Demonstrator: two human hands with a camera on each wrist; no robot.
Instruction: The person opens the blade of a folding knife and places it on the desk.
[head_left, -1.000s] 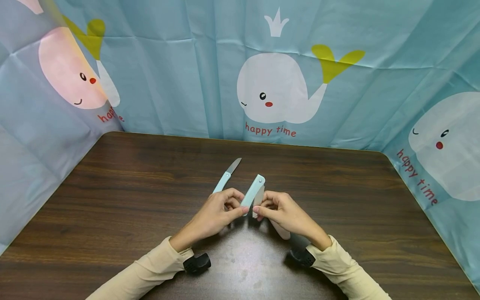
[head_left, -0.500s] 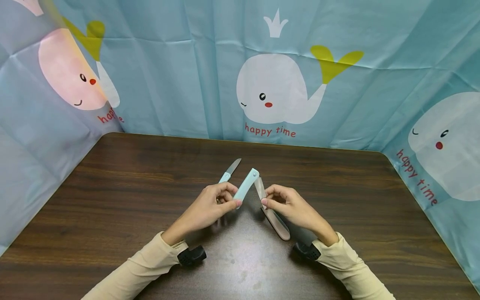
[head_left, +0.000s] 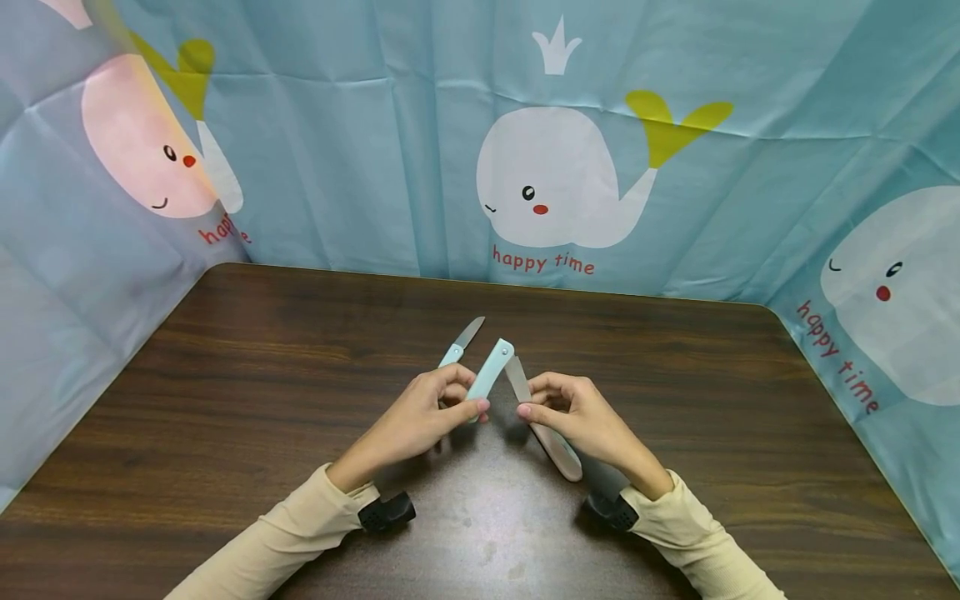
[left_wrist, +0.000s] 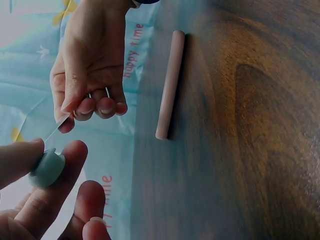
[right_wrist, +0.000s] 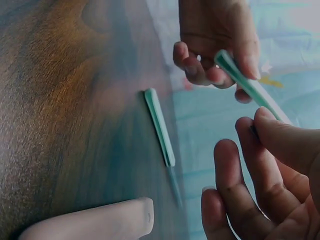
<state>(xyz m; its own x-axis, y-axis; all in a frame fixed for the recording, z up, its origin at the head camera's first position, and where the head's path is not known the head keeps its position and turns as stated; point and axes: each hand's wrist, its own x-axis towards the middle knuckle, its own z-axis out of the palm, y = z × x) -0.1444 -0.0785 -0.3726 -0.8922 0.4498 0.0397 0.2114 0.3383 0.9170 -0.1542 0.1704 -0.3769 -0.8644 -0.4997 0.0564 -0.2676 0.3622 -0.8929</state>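
Observation:
My left hand (head_left: 416,417) pinches the light-blue handle of a folding knife (head_left: 491,369) between thumb and fingers. The knife is partly unfolded, its pivot end pointing away from me. My right hand (head_left: 588,421) pinches its blade (head_left: 517,379) near the tip, so handle and blade form an upside-down V above the table. A second light-blue folding knife (right_wrist: 159,127) lies on the table beyond the left hand with its blade out. A pale pink handle-shaped piece (left_wrist: 171,85) rests on the table below the right hand, no blade showing.
The dark wood-grain table (head_left: 262,375) fills the foreground. A blue cloth (head_left: 337,183) with whale prints hangs along its back and sides. Black wrist cameras (head_left: 386,511) sit on both sleeves.
The blade has swung further out from the light-blue handle. My hands have moved apart, the left one leftward with the handle, and more of the pink piece shows beneath my right hand.

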